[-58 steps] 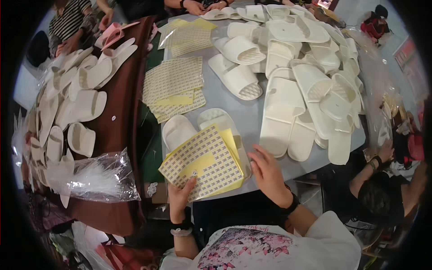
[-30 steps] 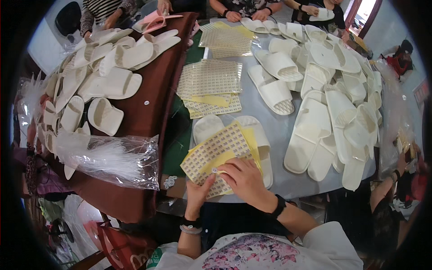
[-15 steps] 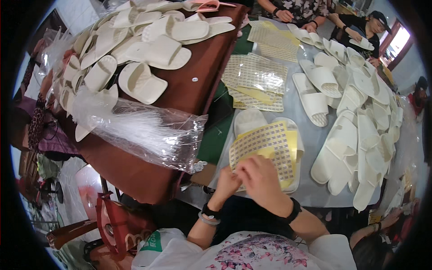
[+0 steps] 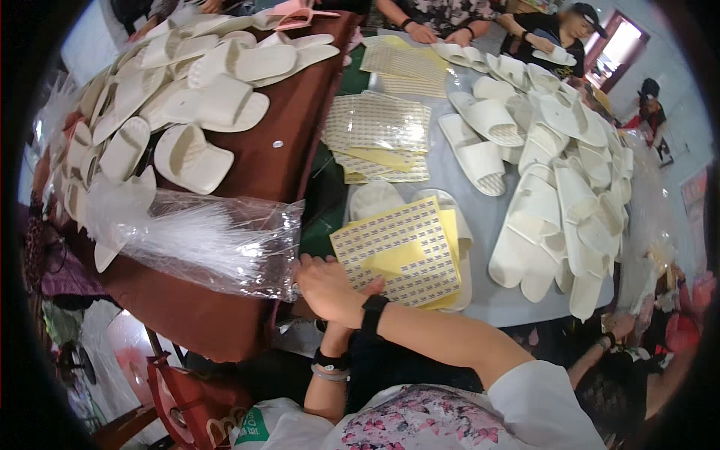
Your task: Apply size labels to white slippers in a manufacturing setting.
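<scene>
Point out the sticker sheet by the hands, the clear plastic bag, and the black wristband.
sticker sheet (image 4: 409, 244), head view, on its printed middle.
clear plastic bag (image 4: 202, 240), head view, on its crinkled middle.
black wristband (image 4: 372, 315), head view, on the strap's top.

Under my right hand (image 4: 326, 285) lies a matt paper sticker sheet (image 4: 401, 251). The bag (image 4: 217, 244) beside it is glossy clear plastic; the slippers (image 4: 480, 161) look soft, matt foam.

Bare grey table (image 4: 491, 217) runs as a narrow lane between the sticker sheet (image 4: 401, 251) and the slipper heap (image 4: 570, 202) (crowding the far right), while the plastic bag (image 4: 210, 240) blocks the left side by the right hand (image 4: 330, 289).
</scene>
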`<state>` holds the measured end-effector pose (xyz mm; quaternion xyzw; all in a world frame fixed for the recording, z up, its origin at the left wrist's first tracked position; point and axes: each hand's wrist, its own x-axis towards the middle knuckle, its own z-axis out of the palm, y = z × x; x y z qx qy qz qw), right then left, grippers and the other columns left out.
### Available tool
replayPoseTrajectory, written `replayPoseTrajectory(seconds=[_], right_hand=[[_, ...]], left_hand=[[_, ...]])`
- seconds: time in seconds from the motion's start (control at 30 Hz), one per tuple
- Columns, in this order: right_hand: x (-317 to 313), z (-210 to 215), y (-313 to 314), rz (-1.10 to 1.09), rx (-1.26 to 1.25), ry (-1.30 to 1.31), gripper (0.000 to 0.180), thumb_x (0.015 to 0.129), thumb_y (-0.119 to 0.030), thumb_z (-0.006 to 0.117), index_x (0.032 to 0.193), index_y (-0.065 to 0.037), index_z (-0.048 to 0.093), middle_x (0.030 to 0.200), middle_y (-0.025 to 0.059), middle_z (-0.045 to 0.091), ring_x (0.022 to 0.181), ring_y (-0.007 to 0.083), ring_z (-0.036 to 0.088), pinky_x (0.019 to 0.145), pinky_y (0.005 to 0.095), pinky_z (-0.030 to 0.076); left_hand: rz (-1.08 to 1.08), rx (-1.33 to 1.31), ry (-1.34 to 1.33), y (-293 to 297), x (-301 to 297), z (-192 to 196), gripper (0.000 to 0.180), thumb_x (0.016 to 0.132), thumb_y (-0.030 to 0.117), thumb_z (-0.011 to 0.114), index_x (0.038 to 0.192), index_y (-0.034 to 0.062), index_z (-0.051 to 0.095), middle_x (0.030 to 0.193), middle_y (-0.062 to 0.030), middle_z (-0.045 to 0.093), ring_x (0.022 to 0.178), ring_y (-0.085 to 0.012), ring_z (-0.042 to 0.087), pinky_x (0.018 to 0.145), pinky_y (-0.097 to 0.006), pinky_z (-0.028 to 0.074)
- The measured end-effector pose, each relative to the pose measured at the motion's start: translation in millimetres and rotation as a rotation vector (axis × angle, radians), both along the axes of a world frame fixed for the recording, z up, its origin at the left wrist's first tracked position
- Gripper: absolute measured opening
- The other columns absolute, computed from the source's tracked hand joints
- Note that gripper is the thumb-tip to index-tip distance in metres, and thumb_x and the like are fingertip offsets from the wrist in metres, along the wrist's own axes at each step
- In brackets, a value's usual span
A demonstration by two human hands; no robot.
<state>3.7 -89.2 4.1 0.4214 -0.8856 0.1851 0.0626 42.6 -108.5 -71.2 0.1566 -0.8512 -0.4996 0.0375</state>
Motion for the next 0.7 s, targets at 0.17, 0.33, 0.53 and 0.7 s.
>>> replayPoseTrajectory(seconds=[0.17,0.33,0.53,0.7], right_hand=[[9,3,-8,-0.008,0.121,0.128,0.028,0.06,-0.011,0.061,0.085,-0.003,0.053,0.08,0.0083,0.055,0.076,0.0214,0.054,0.068,0.0318,0.041],[43,21,11,-0.059,0.213,0.287,0.024,0.064,-0.014,0.064,0.083,-0.006,0.05,0.084,0.0058,0.051,0.08,0.0191,0.048,0.071,0.0302,0.039],[50,74,125,0.064,-0.56,-0.122,0.031,0.064,-0.006,0.068,0.092,-0.011,0.057,0.09,0.0049,0.054,0.09,0.0239,0.053,0.074,0.0341,0.041],[26,64,188,-0.511,-0.683,-0.039,0.03,0.078,-0.013,0.064,0.104,-0.004,0.053,0.096,0.0154,0.054,0.088,0.03,0.054,0.077,0.0394,0.043]], left_hand=[[0.04,-0.11,0.01,-2,6,14,0.052,0.076,0.029,0.071,0.111,-0.001,0.046,0.102,-0.0087,0.053,0.094,-0.0212,0.049,0.082,-0.031,0.04],[0.158,-0.101,0.098,12,14,41,0.05,0.073,0.03,0.073,0.103,-0.0026,0.05,0.092,-0.0099,0.056,0.084,-0.0229,0.053,0.074,-0.032,0.044],[0.133,1.211,0.165,7,11,61,0.037,0.084,0.011,0.06,0.115,-0.0054,0.048,0.105,-0.0121,0.059,0.09,-0.0173,0.058,0.075,-0.028,0.05],[0.08,1.26,0.178,3,4,58,0.044,0.086,0.008,0.055,0.124,-0.0052,0.04,0.117,-0.0162,0.054,0.1,-0.0221,0.058,0.083,-0.032,0.05]])
